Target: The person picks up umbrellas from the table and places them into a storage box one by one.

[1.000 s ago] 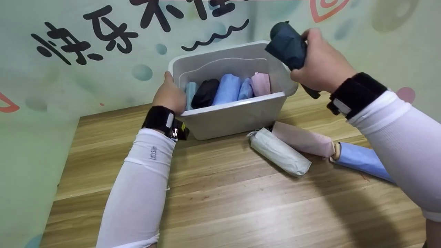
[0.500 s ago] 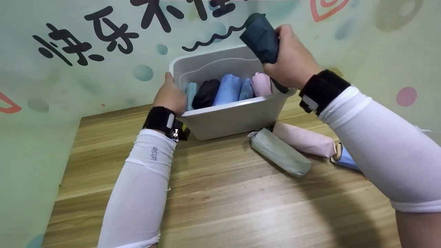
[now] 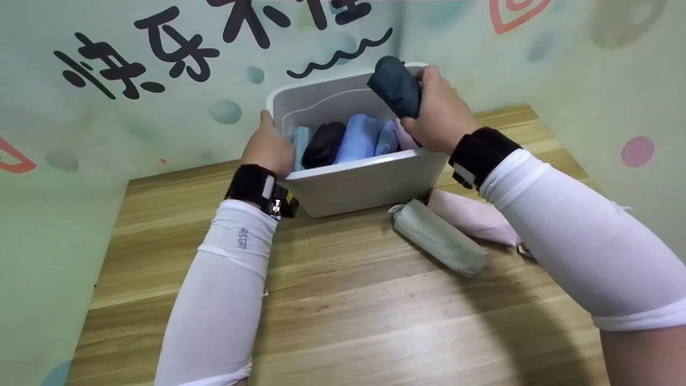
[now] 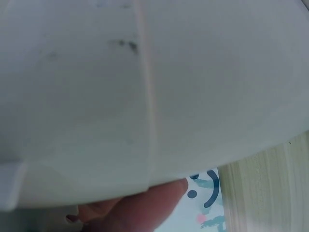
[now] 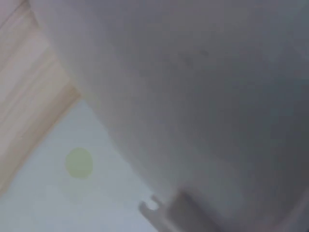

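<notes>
A grey plastic bin point(image 3: 370, 185) stands against the wall, holding a row of folded umbrellas: a pale teal one point(image 3: 301, 145), a black one point(image 3: 323, 143), a wide blue one point(image 3: 358, 138), a smaller blue one point(image 3: 386, 140) and a pink one, mostly hidden. My left hand point(image 3: 269, 146) grips the bin's left end at the rim; a finger point(image 4: 149, 205) shows below the bin wall in the left wrist view. Over the bin's right end, my right hand point(image 3: 444, 115) holds a dark teal folded umbrella point(image 3: 395, 88), tilted, its lower end hidden. The bin wall point(image 5: 193, 106) fills most of the right wrist view.
On the wooden surface point(image 3: 332, 311), a grey-green folded umbrella point(image 3: 439, 238) lies in front of the bin, beside a pink one point(image 3: 474, 217). Another umbrella's end point(image 3: 525, 250) peeks out beside my right sleeve. Printed walls point(image 3: 177, 123) rise behind and at both sides.
My right hand has carried the dark teal umbrella leftward from beyond the bin's right end to over it, then lowered it. The left hand stays on the rim.
</notes>
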Motion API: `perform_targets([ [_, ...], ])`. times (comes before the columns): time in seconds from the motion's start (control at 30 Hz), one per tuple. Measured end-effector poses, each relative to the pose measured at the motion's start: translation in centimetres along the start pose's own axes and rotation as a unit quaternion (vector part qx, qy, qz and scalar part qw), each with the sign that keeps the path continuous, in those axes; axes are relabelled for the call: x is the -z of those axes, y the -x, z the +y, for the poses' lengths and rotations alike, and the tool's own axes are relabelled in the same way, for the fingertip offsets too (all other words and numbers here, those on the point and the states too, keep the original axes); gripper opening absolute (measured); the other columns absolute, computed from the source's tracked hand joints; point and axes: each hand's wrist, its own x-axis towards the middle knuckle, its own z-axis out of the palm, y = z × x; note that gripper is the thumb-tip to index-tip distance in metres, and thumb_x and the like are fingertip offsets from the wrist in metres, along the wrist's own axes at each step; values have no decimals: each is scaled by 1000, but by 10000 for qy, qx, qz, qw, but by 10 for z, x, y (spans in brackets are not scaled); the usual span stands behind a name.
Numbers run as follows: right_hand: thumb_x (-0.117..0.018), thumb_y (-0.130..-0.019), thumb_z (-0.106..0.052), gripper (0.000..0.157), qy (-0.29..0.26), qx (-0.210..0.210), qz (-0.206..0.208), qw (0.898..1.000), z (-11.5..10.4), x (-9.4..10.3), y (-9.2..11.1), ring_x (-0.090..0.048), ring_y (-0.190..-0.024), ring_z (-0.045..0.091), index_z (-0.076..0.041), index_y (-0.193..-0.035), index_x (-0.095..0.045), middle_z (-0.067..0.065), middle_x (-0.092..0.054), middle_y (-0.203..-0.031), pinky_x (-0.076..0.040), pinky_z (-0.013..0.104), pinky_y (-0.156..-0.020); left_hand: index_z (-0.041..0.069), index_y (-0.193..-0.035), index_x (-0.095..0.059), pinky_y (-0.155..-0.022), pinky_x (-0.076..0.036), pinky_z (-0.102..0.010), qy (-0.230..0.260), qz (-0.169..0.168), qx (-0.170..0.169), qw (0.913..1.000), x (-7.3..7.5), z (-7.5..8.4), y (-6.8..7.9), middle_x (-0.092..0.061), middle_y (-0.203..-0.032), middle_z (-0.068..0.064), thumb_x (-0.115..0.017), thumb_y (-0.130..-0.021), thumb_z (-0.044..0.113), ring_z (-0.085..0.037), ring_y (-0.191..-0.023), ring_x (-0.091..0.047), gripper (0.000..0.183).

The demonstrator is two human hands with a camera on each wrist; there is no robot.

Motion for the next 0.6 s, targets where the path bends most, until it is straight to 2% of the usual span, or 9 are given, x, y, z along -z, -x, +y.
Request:
perform_targets([
  [0.33,-67,-96,-19,80,139,-161,-162,9996,4,-2,-2,-50,-122,38,-11,-161,-20,22,-44,-148,-47,51,-107,3,-167,12,-123,-37,-44,8,-19,38,10000,0,1,-1,-39,-165,-24,-39,-107,26,-33,-144,-48,82],
  [0.6,-63,-101,-23,69,333,-100,-120,9993,6,-5,-2,-53,-121,38,-10,-159,-27,23,-50,-145,-46,52,-108,1,-166,12,-121,-38,-44,-64,-33,-3,10000,0,-1,-1,-39,-165,-25,-39,-106,25,-32,-142,-49,83],
])
